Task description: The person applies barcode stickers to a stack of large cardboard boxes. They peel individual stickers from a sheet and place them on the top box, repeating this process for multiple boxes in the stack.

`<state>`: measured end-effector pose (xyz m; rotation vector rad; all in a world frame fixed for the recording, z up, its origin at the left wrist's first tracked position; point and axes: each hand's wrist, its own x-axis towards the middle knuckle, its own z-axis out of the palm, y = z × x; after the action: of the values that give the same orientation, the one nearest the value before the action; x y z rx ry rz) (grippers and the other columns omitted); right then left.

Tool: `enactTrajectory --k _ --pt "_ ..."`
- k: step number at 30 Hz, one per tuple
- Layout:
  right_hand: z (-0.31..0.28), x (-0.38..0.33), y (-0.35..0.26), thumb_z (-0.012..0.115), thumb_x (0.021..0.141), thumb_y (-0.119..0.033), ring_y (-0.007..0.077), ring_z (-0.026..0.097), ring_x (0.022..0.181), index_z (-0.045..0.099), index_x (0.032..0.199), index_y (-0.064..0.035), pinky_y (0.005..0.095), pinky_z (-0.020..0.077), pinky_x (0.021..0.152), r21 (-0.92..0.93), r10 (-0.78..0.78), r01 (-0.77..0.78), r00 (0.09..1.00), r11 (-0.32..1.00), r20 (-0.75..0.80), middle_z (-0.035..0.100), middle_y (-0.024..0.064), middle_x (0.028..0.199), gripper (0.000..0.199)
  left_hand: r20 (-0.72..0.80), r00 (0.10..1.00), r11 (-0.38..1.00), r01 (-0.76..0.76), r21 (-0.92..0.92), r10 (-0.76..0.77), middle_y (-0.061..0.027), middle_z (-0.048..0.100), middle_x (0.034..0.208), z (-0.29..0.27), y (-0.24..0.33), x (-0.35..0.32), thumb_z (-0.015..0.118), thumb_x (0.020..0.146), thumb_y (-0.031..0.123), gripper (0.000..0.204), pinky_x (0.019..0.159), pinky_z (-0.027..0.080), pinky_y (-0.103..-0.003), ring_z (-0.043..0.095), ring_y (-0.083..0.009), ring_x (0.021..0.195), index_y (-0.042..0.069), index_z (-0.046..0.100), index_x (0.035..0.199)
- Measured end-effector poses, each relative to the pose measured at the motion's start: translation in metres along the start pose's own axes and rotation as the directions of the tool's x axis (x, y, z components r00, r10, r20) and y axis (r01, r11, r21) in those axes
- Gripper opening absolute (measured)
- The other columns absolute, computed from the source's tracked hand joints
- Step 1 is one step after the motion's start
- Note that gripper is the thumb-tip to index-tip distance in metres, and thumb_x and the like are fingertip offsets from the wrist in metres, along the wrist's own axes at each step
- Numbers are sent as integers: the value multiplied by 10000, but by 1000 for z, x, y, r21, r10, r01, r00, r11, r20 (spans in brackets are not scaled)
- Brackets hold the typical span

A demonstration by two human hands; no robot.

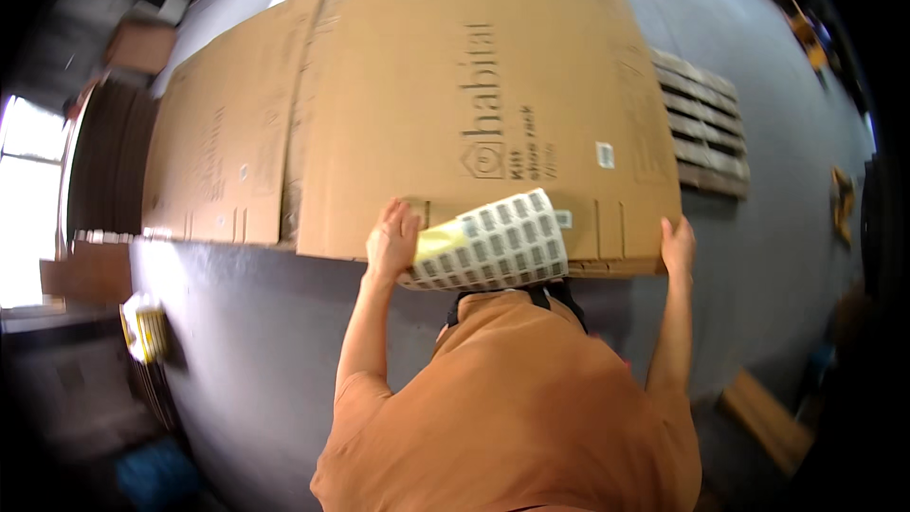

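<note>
In front of me lies a large flat brown cardboard sheet [408, 114] with dark print and small white labels on it. My left hand [393, 239] is at its near edge, holding a curled sheet of labels [502, 242] with rows of dark-printed stickers and a yellowish bare patch. Some left fingers rest against the cardboard. My right hand [677, 245] grips the near right corner of the cardboard, its fingers partly hidden by the edge. One small white label [605, 155] sits on the cardboard's right part; another [564, 219] is beside the label sheet.
A second stack of flat cardboard [227, 133] stands to the left. Beyond it are dark stacked sheets [109, 166]. A wooden pallet [703, 123] lies on the grey floor at right. A cardboard strip [766, 419] is at lower right, a yellow-and-white bundle [147, 330] at left.
</note>
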<state>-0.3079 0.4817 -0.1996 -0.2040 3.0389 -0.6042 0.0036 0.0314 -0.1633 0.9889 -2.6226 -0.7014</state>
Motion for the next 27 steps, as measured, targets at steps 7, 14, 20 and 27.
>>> enactTrajectory --k 7,14,20,27 --pt "-27 9 -21 580 942 -315 397 605 1039 595 1131 29 473 486 856 20 91 -93 992 995 84 643 228 1097 392 -153 812 792 583 182 -563 -242 642 1083 -54 -108 2 464 966 357 407 831 490 -497 620 -407 1006 -9 601 1081" --pt "-47 24 1 641 912 -287 241 627 890 596 1014 18 372 484 796 278 148 -149 989 949 25 653 125 964 325 -109 843 823 538 183 -527 -237 685 919 -66 -89 5 502 939 347 409 800 515 -486 656 -415 889 -7 707 937" --pt "-54 28 4 631 924 -184 157 631 911 585 1132 14 301 498 773 699 -164 -340 821 629 547 659 78 1035 291 -178 777 794 607 -40 -604 -229 689 831 -127 -69 8 575 877 372 415 758 528 -433 684 -359 793 -12 714 952" --pt "66 8 48 551 963 -116 226 611 1111 484 1322 -17 343 529 905 857 -316 -510 803 75 505 599 98 1252 379 -346 846 902 431 -1 -405 -241 679 856 -173 -26 19 586 889 341 403 730 513 -396 676 -349 792 -38 680 987"
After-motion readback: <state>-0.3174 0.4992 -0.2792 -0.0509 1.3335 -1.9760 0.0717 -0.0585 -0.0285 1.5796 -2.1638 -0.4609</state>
